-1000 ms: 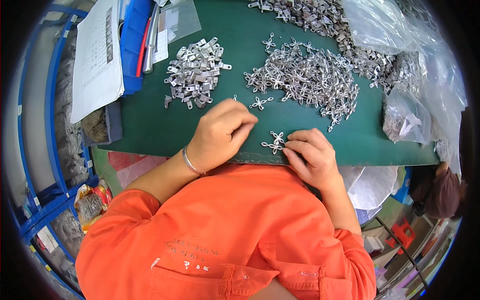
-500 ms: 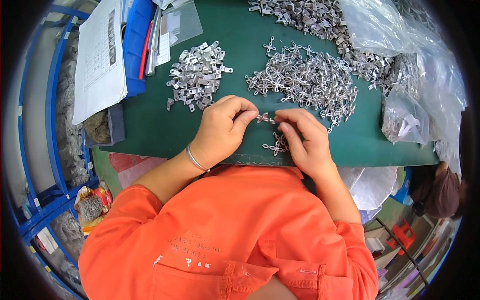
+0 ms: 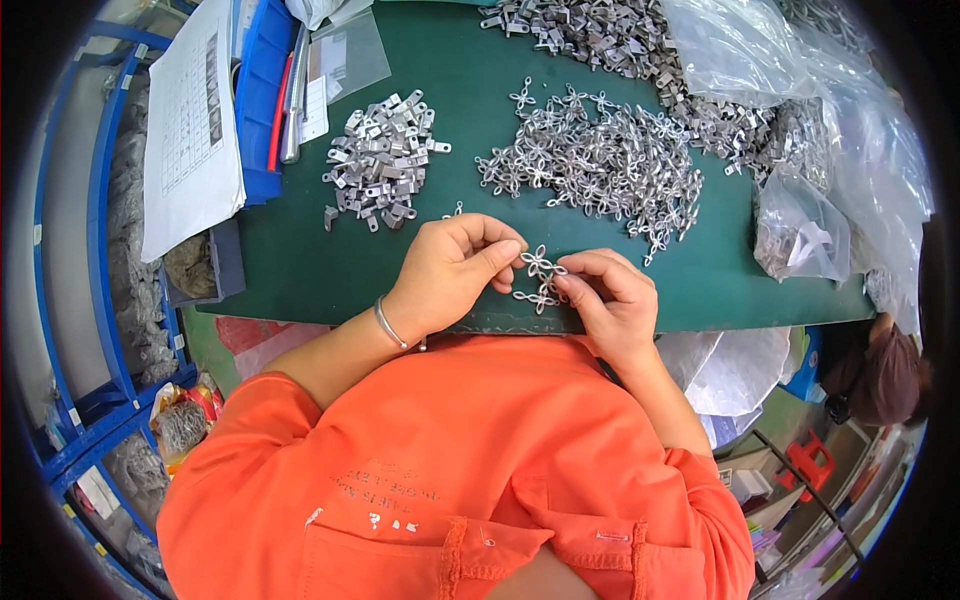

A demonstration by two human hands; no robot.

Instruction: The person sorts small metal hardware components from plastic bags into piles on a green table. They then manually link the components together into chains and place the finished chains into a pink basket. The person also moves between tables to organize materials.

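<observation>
Between my hands is a small silver metal piece with four open loops (image 3: 539, 260), like a flower. The fingertips of my right hand (image 3: 612, 298) pinch its right end. My left hand (image 3: 455, 268) is closed, thumb against forefinger, at the piece's left loop. More looped pieces (image 3: 537, 297) show just below, beside my right fingertips; whether they touch the hand I cannot tell. Farther back lies a large heap of the same looped pieces (image 3: 610, 160). A smaller pile of bent metal tabs with holes (image 3: 380, 160) sits beyond my left hand. One loose looped piece (image 3: 455, 209) peeks out behind that hand.
The green tabletop (image 3: 330, 280) ends close to my body. Back right are more bent metal parts (image 3: 600, 35) and clear plastic bags (image 3: 800, 225). At the left stand a blue bin (image 3: 262, 95), papers (image 3: 195, 140), a red pen (image 3: 280, 112) and blue shelving (image 3: 95, 220).
Both hands have come slightly nearer my body, and the looped piece between them has turned from flat to tilted. A loose looped piece now shows behind my left hand. The view has shifted a little.
</observation>
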